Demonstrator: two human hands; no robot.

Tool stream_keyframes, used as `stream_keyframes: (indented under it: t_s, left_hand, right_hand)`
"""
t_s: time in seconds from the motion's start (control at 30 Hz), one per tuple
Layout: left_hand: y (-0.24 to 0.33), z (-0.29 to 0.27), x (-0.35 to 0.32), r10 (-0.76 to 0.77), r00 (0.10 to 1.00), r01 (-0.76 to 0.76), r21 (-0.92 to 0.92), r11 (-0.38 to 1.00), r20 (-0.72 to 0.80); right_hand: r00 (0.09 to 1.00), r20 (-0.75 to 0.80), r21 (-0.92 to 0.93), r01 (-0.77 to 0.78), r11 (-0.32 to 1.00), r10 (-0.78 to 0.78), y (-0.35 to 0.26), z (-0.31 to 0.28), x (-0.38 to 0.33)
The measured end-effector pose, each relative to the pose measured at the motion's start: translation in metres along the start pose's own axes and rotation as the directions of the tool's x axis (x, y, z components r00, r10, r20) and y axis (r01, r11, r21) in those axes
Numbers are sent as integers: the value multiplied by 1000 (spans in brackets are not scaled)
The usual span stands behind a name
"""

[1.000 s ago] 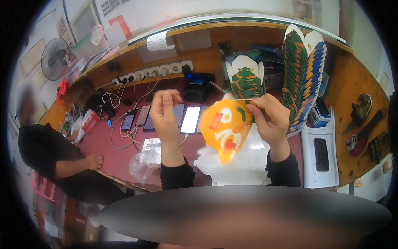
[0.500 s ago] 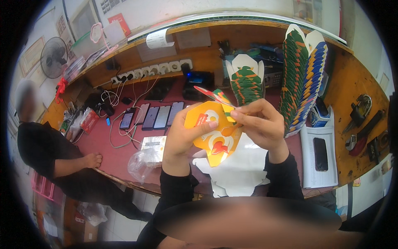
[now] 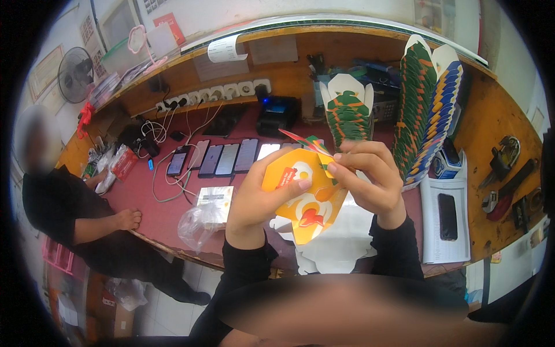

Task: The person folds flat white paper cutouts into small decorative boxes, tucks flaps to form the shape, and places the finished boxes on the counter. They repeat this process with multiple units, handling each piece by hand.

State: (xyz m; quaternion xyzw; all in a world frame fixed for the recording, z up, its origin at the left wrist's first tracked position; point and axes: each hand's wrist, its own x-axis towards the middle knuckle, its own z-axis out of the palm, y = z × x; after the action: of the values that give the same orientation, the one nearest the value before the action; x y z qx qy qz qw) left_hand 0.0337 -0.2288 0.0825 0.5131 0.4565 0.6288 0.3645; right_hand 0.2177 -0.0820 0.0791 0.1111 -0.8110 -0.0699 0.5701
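Note:
A yellow printed paper food box (image 3: 309,202), partly folded, is held up over the desk. My left hand (image 3: 260,194) grips its left side, the thumb lying across the printed face. At its upper right edge, my right hand (image 3: 370,176) pinches a flap between thumb and fingers. A red and green flap sticks up at the top. Beneath my hands lie flat white box blanks (image 3: 335,251), their undersides up. Behind them stand a short stack of nested green boxes (image 3: 348,115), a tall green stack (image 3: 414,98) and a blue and yellow stack (image 3: 436,121).
Several phones (image 3: 227,159) lie in a row by a power strip (image 3: 217,92) with cables. A small white box (image 3: 214,202) and plastic bag sit left. At right are papers (image 3: 445,248) under a black phone (image 3: 447,217), and tools (image 3: 509,185). Another person (image 3: 75,208) stands left.
The view has shifted slightly. Both hands keep hold of the box, which has tilted a little, and the right fingers have moved slightly at its flap. The other person's far hand now shows.

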Motion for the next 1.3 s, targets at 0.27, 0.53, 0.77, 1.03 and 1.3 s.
stream_keyframes:
  t_s: [0.27, 0.53, 0.77, 1.03, 1.3]
  left_hand:
    - [5, -6, -6, -38, 991, 33, 38, 999, 131]
    - [4, 3, -3, -18, 989, 13, 36, 999, 143]
    - [6, 10, -11, -6, 998, -5, 164, 986, 67]
    - [3, 13, -8, 95, 994, -105, 211, 972, 58]
    - [4, 15, -7, 95, 995, -101, 183, 978, 39]
  right_hand:
    - [999, 20, 146, -36, 989, 33, -13, -1, -1]
    - [979, 29, 298, -200, 933, 201, -15, -8, -3]
    - [945, 73, 496, -313, 810, 320, -10, -7, 0]
    - [969, -7, 382, -226, 896, 247, -11, -3, -1]
    - [978, 7, 349, -198, 916, 209, -6, 0, -4]
